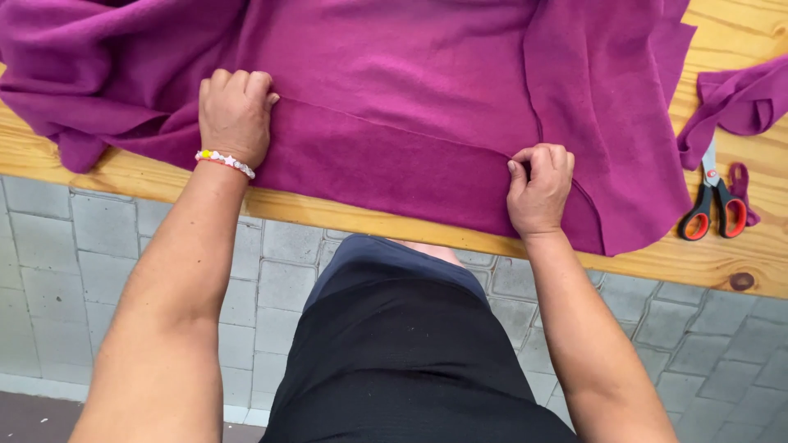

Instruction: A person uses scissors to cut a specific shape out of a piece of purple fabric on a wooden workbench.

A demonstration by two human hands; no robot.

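Observation:
A large piece of magenta fleece fabric lies spread over a wooden table, with a folded band along its near edge. My left hand, wearing a beaded bracelet, is closed on the fold at the left. My right hand pinches the same fold line farther right, near the table's front edge.
Scissors with red and black handles lie on the table at the right, next to a loose strip of the same magenta fabric. Below the table edge is a grey paved floor.

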